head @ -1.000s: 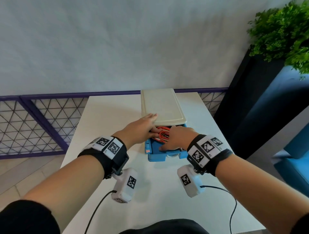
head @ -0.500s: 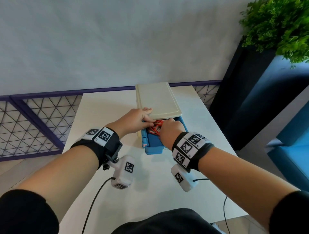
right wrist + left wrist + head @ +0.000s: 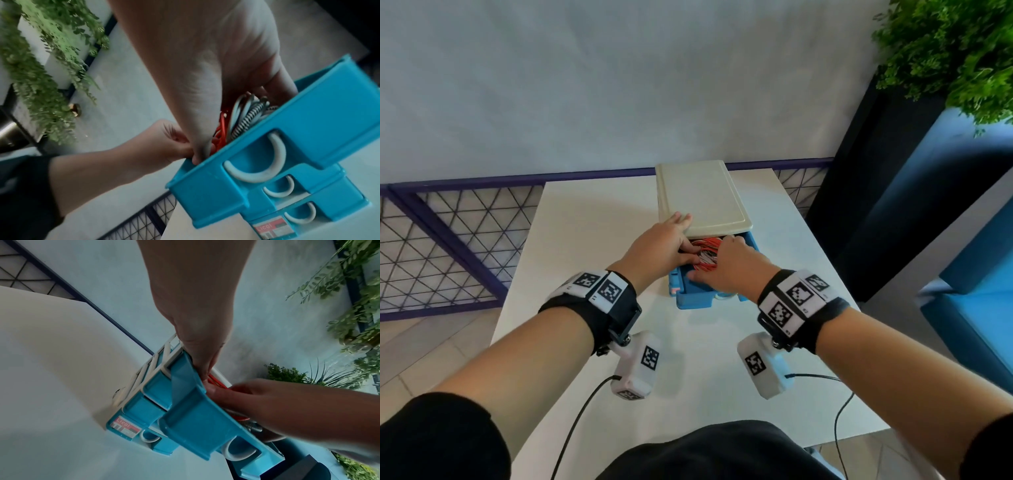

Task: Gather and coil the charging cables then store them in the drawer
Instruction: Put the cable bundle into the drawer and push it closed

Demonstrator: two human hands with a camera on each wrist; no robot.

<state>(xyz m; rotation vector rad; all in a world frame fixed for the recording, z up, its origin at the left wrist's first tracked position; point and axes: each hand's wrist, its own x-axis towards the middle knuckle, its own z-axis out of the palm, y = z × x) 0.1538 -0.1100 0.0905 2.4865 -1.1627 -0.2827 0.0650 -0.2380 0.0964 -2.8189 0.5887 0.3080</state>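
A small drawer unit with a cream top [image 3: 702,198] stands on the white table [image 3: 592,240]. Its blue top drawer [image 3: 693,301] [image 3: 197,423] [image 3: 320,116] is pulled out toward me. Inside lie a coiled orange cable [image 3: 705,244] [image 3: 221,129] and white and braided cables [image 3: 249,112]. My right hand [image 3: 729,263] [image 3: 226,81] reaches down into the drawer, thumb on one side of the bundle and fingers on the other. My left hand [image 3: 662,246] [image 3: 197,337] lies at the drawer's left rim, one finger on the cream top, the other fingertips touching the orange cable.
Two lower blue drawers [image 3: 298,216] sit closed under the open one. A dark planter with green plants [image 3: 955,51] stands to the right of the table, and a purple mesh rail [image 3: 448,240] runs behind and to the left. Thin black wires hang from my wrist cameras.
Both hands have gone deeper into the open drawer. The left fingers slid from the cream top's edge down onto the orange cable. The drawer stays pulled out.
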